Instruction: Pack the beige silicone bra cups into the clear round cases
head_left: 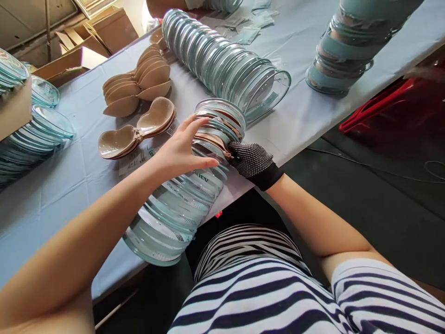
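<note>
A row of stacked clear plastic shells (167, 215) lies along the near table edge, with printed labels and beige pieces between some of them. My left hand (184, 150), bare, is over this row with thumb and fingers apart, around a beige stick-on bra cup (212, 140). My right hand (252, 160) wears a black glove with white dots, and its fingers are closed at the right end of that cup. The fingertips are partly hidden. Left of the row lies a small stack of beige stick-on bras (156, 116), shiny side up.
Further back are more nested beige bras (121, 95) and a long row of clear shells (222, 60). Another shell stack (340, 55) stands at the right, more shells (38, 134) at the left. Cardboard boxes (111, 30) lie beyond the table; a red plastic object (378, 106) is at the right.
</note>
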`<state>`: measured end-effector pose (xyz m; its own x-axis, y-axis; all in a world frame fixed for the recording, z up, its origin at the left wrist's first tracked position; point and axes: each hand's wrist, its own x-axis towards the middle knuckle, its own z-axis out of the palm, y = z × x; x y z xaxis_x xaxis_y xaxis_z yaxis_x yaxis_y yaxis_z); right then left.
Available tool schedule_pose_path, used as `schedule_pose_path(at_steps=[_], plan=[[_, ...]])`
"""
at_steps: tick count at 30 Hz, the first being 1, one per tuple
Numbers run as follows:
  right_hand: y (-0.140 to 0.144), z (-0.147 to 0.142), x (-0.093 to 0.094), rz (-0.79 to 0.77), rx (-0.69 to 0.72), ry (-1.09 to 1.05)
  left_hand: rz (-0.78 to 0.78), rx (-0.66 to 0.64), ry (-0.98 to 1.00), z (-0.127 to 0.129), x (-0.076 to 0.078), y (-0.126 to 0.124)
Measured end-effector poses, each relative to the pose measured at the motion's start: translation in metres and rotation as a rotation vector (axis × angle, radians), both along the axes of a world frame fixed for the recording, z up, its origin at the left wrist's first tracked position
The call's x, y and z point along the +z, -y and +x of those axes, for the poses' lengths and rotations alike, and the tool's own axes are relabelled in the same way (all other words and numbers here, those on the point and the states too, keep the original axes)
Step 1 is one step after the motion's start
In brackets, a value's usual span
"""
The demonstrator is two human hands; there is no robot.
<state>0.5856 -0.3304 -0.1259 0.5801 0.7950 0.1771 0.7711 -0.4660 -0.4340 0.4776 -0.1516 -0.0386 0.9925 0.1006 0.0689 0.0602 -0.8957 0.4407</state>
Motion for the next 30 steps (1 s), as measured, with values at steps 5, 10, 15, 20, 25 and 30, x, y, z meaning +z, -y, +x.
schedule_pose_path(at_steps=[5, 10, 15, 20, 25, 30], plan=[[0.014, 0.008, -0.001, 0.185, 0.15, -0.385, 0.053, -0.117, 0.173, -0.001, 0.004, 0.007], [0.016, 0.006, -0.011, 0.407, 0.223, -0.702, -0.014, -0.173, 0.154, 0.003, 0.005, 0.008], [0.006, -0.005, -0.01, 0.305, 0.009, -0.4, 0.069, -0.235, 0.146, 0.004, 0.004, 0.011], [0.012, 0.0, -0.012, 0.491, 0.26, -0.943, 0.115, -0.272, 0.073, 0.005, 0.005, 0.01], [0.023, -0.005, -0.008, 0.764, 0.239, -1.373, 0.177, -0.266, -0.054, 0.009, 0.01, 0.01], [0.02, -0.013, 0.002, 0.708, 0.16, -0.772, 0.273, -0.301, -0.069, 0.017, 0.013, 0.016]])
